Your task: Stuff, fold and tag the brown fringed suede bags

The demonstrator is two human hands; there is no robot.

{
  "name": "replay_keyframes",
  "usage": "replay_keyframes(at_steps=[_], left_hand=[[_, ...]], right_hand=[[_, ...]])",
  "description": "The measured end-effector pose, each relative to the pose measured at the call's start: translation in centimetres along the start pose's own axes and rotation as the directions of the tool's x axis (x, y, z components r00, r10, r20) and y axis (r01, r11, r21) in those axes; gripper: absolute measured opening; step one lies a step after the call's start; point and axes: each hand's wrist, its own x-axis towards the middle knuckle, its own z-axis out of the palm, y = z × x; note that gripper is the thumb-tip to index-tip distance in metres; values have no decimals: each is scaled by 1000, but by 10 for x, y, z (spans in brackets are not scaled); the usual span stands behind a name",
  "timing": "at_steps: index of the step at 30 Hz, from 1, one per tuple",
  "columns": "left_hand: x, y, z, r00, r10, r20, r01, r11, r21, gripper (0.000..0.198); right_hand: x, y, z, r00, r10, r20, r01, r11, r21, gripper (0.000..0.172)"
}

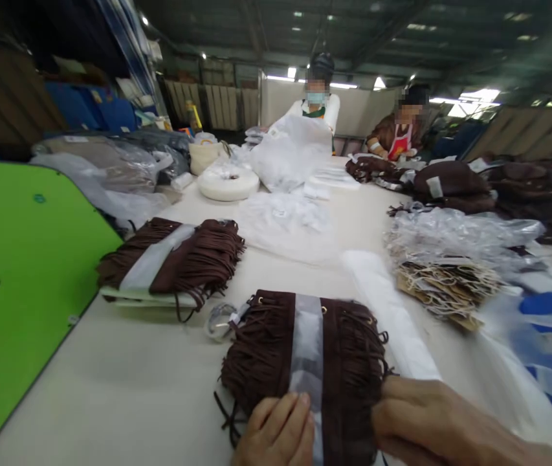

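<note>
A brown fringed bag [276, 349] with a clear plastic band [307, 343] down its middle lies on the white table [125, 382] right in front of me. My left hand [276, 433] rests on the bag's near edge, fingers together and lying flat beside the band. My right hand [431, 421] presses against the bag's right side, fingers curled toward the fringe. A second brown fringed bag [178, 259] with the same kind of band sits further back on the left, on a pale card.
A green board [18, 272] stands at the left. A roll of clear tape [220, 320] lies by the bag. Paper tags in plastic [445, 272], white plastic bags [290, 155], a white tape reel [228, 183] and brown bags [445, 184] fill the far table. Two people work at the far end.
</note>
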Motion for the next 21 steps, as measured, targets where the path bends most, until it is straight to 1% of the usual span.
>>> replay_keyframes(at_steps=[1, 2, 4, 6, 8, 10, 11, 13, 14, 16, 18, 19, 20, 21], left_hand=[[1, 2, 0, 999, -32, -27, 31, 999, -11, 25], [1, 3, 1, 997, -59, -48, 59, 998, -17, 26], [0, 4, 4, 992, -97, -77, 96, 995, -18, 26], [-3, 4, 7, 991, -103, -85, 103, 995, -7, 23], [-7, 5, 11, 992, -100, -80, 101, 995, 8, 19], [-11, 6, 13, 991, -110, -71, 111, 994, 10, 17], [-12, 7, 13, 991, -116, -67, 116, 993, 5, 17], [-12, 7, 14, 992, -113, -57, 113, 994, -7, 17], [-12, 7, 14, 992, -110, -54, 109, 994, -10, 17], [-10, 7, 15, 991, -117, -61, 116, 993, -17, 18], [-7, 7, 15, 988, -134, -77, 132, 991, -28, 20], [-6, 7, 15, 986, -144, -86, 141, 989, -34, 21], [-4, 7, 14, 984, -150, -92, 147, 988, -40, 23], [-3, 7, 14, 983, -154, -99, 150, 988, -44, 25]], right_hand=[[23, -6, -4, 991, -34, 133, 37, 999, -21, 24], [44, -10, -5, 973, -60, 221, 72, 996, -50, 22], [76, -8, -1, 949, -77, 306, 127, 981, -148, 19], [94, -1, 7, 936, -79, 344, 166, 959, -232, 17], [104, 5, 16, 926, -70, 370, 182, 943, -278, 15], [108, 6, 23, 924, -31, 381, 160, 937, -311, 14], [110, 6, 25, 926, 15, 378, 120, 935, -332, 13], [115, 6, 27, 928, 129, 351, 10, 930, -368, 11], [117, 7, 27, 930, 184, 318, -53, 924, -378, 10], [120, 14, 24, 940, 271, 208, -177, 907, -382, 14], [117, 23, 20, 939, 332, 92, -275, 884, -377, 20], [112, 27, 19, 943, 333, 24, -300, 878, -373, 19], [106, 28, 18, 952, 300, -56, -300, 882, -363, 16], [98, 28, 20, 962, 234, -144, -270, 898, -346, 14]])
